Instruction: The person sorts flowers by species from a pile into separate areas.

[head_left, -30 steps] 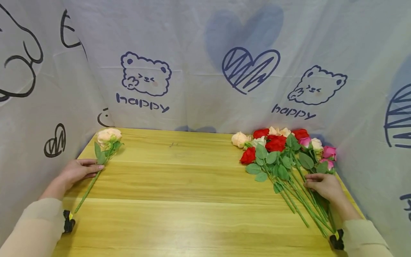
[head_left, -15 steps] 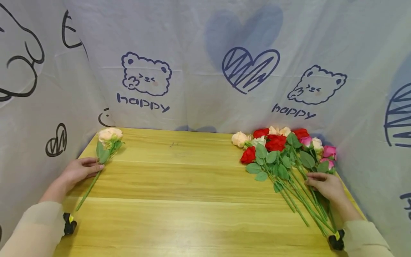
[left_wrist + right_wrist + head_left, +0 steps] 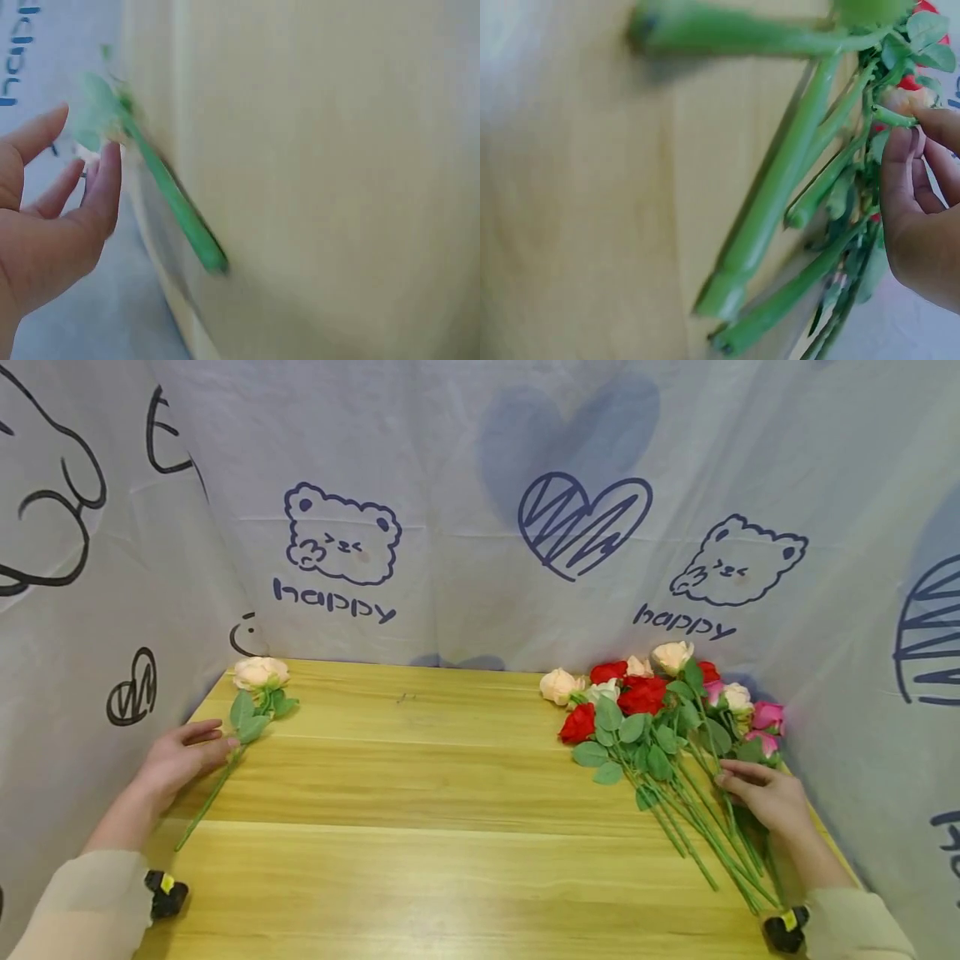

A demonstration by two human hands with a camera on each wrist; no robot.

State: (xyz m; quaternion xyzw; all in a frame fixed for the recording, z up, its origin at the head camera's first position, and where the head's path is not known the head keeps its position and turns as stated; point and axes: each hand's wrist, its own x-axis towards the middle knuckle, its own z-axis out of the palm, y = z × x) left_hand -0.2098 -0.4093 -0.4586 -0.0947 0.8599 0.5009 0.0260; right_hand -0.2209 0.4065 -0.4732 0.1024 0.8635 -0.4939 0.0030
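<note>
A cream rose (image 3: 260,673) with green leaves lies at the table's left edge, its stem (image 3: 176,202) pointing toward the front. Beside that stem is my left hand (image 3: 172,764), fingers and thumb spread apart in the left wrist view. On the right, a pile of red, pink and cream roses (image 3: 643,696) lies with its stems fanned toward me. My right hand (image 3: 772,797) pinches the stem of another cream rose (image 3: 672,657) between thumb and fingertips; its bloom stands a little above the others. In the right wrist view the pinched stem's cut end (image 3: 889,116) pokes out at the fingertips.
The light wooden table (image 3: 420,793) spans between the hands. White cloth (image 3: 465,593) printed with bears and hearts hangs behind and at both sides, close to the table edges. Dark wrist cameras (image 3: 167,893) sit at the sleeve cuffs.
My left hand has let go of its cream rose and drawn slightly left, leaving it lying. The cream rose in my right hand has risen a little from the pile.
</note>
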